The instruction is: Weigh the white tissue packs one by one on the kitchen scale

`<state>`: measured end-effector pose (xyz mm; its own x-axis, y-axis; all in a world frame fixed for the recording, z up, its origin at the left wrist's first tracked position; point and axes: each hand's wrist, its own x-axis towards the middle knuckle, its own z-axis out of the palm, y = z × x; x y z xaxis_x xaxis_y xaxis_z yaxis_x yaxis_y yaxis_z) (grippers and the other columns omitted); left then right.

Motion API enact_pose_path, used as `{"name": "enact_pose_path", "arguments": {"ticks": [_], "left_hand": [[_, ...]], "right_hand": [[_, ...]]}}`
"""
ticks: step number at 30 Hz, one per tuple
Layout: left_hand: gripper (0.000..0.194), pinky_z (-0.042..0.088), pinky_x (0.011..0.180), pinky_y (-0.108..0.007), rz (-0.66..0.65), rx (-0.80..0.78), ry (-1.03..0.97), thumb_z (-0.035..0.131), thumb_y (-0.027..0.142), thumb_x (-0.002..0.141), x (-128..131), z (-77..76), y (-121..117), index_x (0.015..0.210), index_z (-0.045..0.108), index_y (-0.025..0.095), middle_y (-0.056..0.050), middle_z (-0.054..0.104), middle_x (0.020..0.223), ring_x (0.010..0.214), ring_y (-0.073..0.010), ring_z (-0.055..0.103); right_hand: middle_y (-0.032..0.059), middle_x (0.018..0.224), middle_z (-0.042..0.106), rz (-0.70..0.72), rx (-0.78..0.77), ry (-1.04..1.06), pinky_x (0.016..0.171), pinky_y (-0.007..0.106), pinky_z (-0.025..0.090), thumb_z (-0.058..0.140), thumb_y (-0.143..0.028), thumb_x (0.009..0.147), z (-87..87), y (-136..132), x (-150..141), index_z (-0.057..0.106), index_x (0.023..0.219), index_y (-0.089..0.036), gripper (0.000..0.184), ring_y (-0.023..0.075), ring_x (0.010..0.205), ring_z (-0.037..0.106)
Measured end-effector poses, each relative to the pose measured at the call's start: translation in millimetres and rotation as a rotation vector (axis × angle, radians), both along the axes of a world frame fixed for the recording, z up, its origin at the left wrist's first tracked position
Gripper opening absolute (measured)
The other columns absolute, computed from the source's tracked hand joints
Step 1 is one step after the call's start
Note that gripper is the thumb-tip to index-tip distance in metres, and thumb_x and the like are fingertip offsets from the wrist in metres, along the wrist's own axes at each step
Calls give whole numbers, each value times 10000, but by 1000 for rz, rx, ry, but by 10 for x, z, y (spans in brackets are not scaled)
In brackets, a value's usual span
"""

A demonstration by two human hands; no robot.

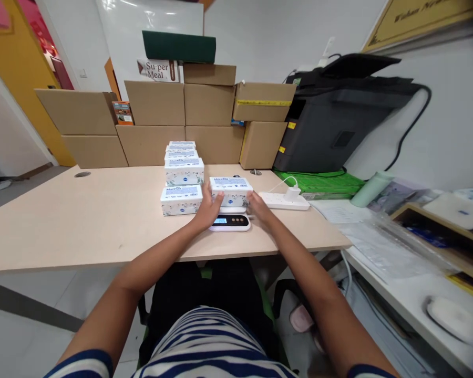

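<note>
A white tissue pack [230, 192] with blue print and a leafy pattern sits flat on a white kitchen scale [231, 223]. My left hand [209, 206] grips its left end, thumb on the near side. At the right end my right hand [258, 206] holds the same pack, its fingers partly hidden. The scale's black panel faces me with its display lit; the figures are too small to read. Close to my left hand lies another tissue pack [181, 200], and behind it stand more of them in a row, the nearest a stacked tissue pack [184, 171].
A white power strip [286, 201] with a plugged-in charger lies right of my right hand. Cardboard boxes [152, 145] line the table's [82, 220] back edge. A dark printer [339, 121] stands at the right, above a green package [319, 185]. A side desk holds papers and a green bottle [372, 189].
</note>
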<state>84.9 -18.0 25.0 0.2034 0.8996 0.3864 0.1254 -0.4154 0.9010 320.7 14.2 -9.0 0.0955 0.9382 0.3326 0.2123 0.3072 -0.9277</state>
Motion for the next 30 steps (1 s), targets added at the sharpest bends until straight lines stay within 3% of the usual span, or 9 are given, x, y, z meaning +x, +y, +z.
{"name": "enact_pose_path", "arguments": {"ticks": [3, 6, 10, 13, 16, 20, 22, 25, 30], "left_hand": [[969, 233, 1432, -576, -11, -7, -77, 546, 767, 1049, 43, 88, -74, 1751, 133, 241, -222, 295, 1843, 1746, -361, 283], [967, 322, 1401, -574, -120, 113, -169, 513, 776, 1056, -105, 317, -207, 1757, 67, 280, -203, 293, 1854, 1730, -350, 326], [887, 383, 1376, -568, -49, 470, -171, 512, 738, 1080, -613, 831, -505, 1755, 75, 366, -143, 309, 1858, 1724, -334, 343], [817, 415, 1370, -546, 113, 767, -19, 585, 688, 1071, -1181, 1083, -815, 1737, 213, 396, -87, 283, 1870, 1718, -340, 353], [826, 474, 1341, -535, 393, 818, 141, 657, 581, 1067, -1807, 954, -1171, 1751, 234, 394, -84, 296, 1864, 1720, -340, 350], [742, 557, 1279, -530, 702, 619, 365, 659, 481, 1074, -2510, 346, -1533, 1733, 336, 372, -105, 506, 1742, 1579, -329, 570], [713, 554, 1275, -553, 743, 550, 489, 637, 471, 1076, -2763, 38, -1613, 1721, 373, 319, -136, 548, 1702, 1556, -341, 595], [611, 575, 1221, -629, 772, 477, 643, 628, 530, 1044, -3009, -264, -1617, 1598, 558, 283, -182, 546, 1693, 1570, -410, 569], [417, 380, 1307, -786, 693, 511, 822, 660, 542, 989, -3135, -280, -1587, 1384, 752, 443, -104, 695, 1577, 1521, -455, 608]], "right_hand": [[203, 1524, 721, -9, 177, -146, 1247, 638, 516, 684, -966, 775, 177, -131, -113, 482, 1691, -195, 1214, 383, 1389, 713], [197, 1552, 701, -120, 401, -238, 1242, 611, 534, 736, -848, 837, 595, -247, -259, 405, 1746, -201, 1164, 388, 1404, 703], [172, 1672, 596, -137, 655, -285, 1285, 580, 512, 710, -714, 961, 1294, -489, -683, 220, 1813, -245, 1089, 368, 1533, 601], [124, 1830, 375, -15, 781, -318, 1270, 569, 543, 693, -623, 1021, 1575, -709, -1166, 69, 1828, -335, 1060, 356, 1636, 483], [85, 1874, 283, 120, 802, -427, 1242, 582, 577, 713, -507, 1039, 1439, -865, -1681, 179, 1807, -415, 940, 359, 1689, 401], [134, 1800, 444, 397, 642, -586, 1220, 537, 605, 700, -445, 1056, 816, -905, -2310, 518, 1680, -312, 663, 337, 1616, 529], [158, 1731, 543, 533, 562, -729, 1195, 524, 621, 695, -415, 1062, 502, -914, -2566, 586, 1628, -251, 600, 333, 1538, 620], [201, 1773, 470, 627, 577, -952, 1061, 505, 688, 667, -368, 1080, 201, -964, -2786, 521, 1677, -210, 634, 356, 1411, 721], [273, 1705, 533, 534, 900, -991, 982, 520, 696, 624, -379, 1099, 154, -1059, -2554, 570, 1620, -133, 578, 372, 1241, 796]]}}
